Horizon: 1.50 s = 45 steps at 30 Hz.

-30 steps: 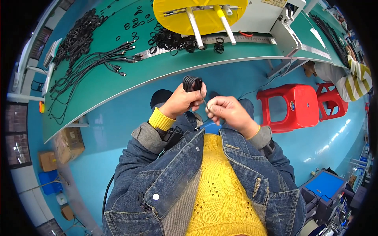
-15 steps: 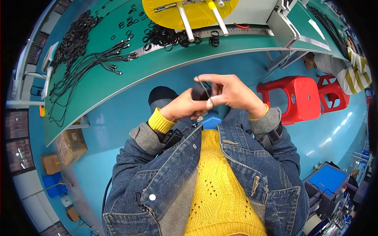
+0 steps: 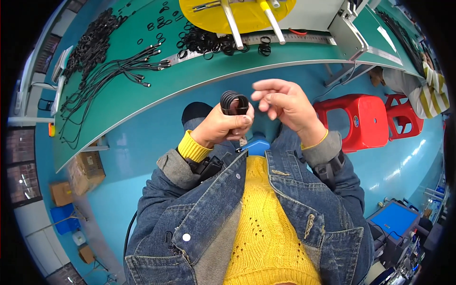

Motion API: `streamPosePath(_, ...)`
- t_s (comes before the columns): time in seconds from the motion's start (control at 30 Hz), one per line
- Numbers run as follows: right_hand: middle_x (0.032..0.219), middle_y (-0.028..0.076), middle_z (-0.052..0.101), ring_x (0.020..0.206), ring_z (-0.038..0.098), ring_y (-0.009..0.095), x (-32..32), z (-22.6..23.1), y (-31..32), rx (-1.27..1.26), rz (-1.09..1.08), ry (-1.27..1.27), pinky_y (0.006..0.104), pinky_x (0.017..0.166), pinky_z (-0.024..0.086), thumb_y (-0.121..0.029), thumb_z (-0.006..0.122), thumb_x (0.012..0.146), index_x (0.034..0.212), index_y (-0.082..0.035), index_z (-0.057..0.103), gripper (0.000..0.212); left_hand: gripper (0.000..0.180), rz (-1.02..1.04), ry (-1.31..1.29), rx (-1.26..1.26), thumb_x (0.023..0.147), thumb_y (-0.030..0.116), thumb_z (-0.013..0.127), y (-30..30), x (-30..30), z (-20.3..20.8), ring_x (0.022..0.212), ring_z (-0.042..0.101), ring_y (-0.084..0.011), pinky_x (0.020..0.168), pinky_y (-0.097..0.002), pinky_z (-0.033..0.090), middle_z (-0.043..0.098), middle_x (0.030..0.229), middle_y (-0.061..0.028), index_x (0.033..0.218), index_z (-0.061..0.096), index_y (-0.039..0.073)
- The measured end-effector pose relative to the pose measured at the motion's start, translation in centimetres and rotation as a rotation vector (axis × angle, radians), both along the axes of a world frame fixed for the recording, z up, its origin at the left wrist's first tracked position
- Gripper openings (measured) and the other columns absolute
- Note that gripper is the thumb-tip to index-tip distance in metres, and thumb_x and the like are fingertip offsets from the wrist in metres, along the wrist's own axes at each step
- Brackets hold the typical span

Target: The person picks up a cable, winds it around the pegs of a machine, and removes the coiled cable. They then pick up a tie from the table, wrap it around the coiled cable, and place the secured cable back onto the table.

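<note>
A black cable (image 3: pixel 232 99), wound into a tight coil of several turns, stands up out of my left hand (image 3: pixel 219 127), whose fingers and thumb are closed round its lower part. Below the thumb a small light-coloured end pokes out; what it belongs to is hard to make out. To the right of the coil, a short gap away, my right hand (image 3: pixel 292 105) is raised with loosely bent fingers held apart. Nothing shows between those fingers. Both hands are in front of the table edge, above my lap.
On the green table (image 3: pixel 185 76) lie loose black cables (image 3: pixel 114 71) with metal plugs, a heap of black rings (image 3: pixel 204 40), a dark pile (image 3: pixel 92 47) and a steel ruler (image 3: pixel 308 39). A yellow disc (image 3: pixel 237 16) stands behind. Red stools (image 3: pixel 370 121) and another person's striped sleeve (image 3: pixel 433 95) are at right.
My right hand has let go of the black coil and moved right, its fingers spreading. The left hand keeps hold, and the coil now shows plainly. The view has shifted slightly.
</note>
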State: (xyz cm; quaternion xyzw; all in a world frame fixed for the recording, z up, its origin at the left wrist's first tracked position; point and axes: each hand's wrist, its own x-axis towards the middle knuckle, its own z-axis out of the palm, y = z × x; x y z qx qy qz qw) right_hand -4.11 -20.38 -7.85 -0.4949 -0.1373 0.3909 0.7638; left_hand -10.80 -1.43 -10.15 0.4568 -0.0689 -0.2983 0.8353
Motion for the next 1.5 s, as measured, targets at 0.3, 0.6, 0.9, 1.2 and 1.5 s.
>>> streamPosePath(0.3, 0.105, 0.016, 0.053, 0.096, 0.051, 0.033, -1.6, -2.0, 1.3, -0.545, -0.238, -1.364, 0.0367, 0.08, 0.046, 0.011, 0.045, 0.065, 0.111, -0.001, 0.053, 0.049, 0.041, -0.083, 0.355, -0.383, 0.085, 0.034, 0.054, -0.1, -0.1, -1.1, 0.062, 0.044, -0.0099, 0.037, -0.0184, 0.03, 0.049, 0.082, -0.0072, 0.113, 0.042, 0.007)
streamPosePath(0.6, 0.103, 0.017, 0.053, 0.093, 0.052, 0.033, -1.7, -2.5, 0.8, -0.58, -0.199, -1.335, 0.037, 0.078, 0.045, 0.009, 0.044, 0.067, 0.111, -0.003, 0.054, 0.047, 0.035, -0.059, 0.293, -0.22, 0.082, 0.022, 0.059, 0.2, -0.1, -1.1, 0.069, 0.048, -0.014, 0.039, -0.0191, 0.033, 0.052, 0.086, -0.0075, 0.11, 0.048, 0.006)
streamPosePath(0.9, 0.066, 0.018, 0.058, 0.065, 0.059, 0.034, -1.0, -1.4, 1.3, -0.547, -0.141, -0.941, 0.0394, 0.061, 0.047, -0.026, 0.045, 0.085, 0.1, -0.003, 0.056, 0.03, 0.022, -0.057, 0.024, 0.57, 0.075, 0.015, 0.066, -1.1, 0.1, 0.6, 0.062, 0.05, -0.0098, 0.047, -0.0239, 0.04, 0.053, 0.068, -0.0002, 0.09, 0.057, 0.002)
streamPosePath(1.2, 0.059, 0.022, 0.056, 0.058, 0.056, 0.041, -3.9, -2.0, 3.8, -0.941, -0.108, -1.245, 0.0496, 0.054, 0.044, -0.024, 0.05, 0.083, 0.072, -0.001, 0.049, 0.025, 0.024, 0.065, -0.628, 0.976, 0.071, 0.019, 0.065, -2.4, 0.2, -4.4, 0.08, 0.061, -0.028, 0.068, -0.0355, 0.047, 0.062, 0.081, -0.019, 0.085, 0.059, 0.001)
streamPosePath(1.5, 0.061, 0.024, 0.057, 0.058, 0.056, 0.042, -1.9, -7.0, 5.1, -0.912, -0.101, -1.241, 0.0504, 0.055, 0.046, -0.022, 0.048, 0.083, 0.067, -0.001, 0.051, 0.026, 0.024, 0.217, -0.541, 0.996, 0.073, 0.021, 0.06, -1.6, -1.0, -7.2, 0.062, 0.059, -0.029, 0.057, -0.0365, 0.047, 0.06, 0.069, -0.0172, 0.079, 0.058, -0.002)
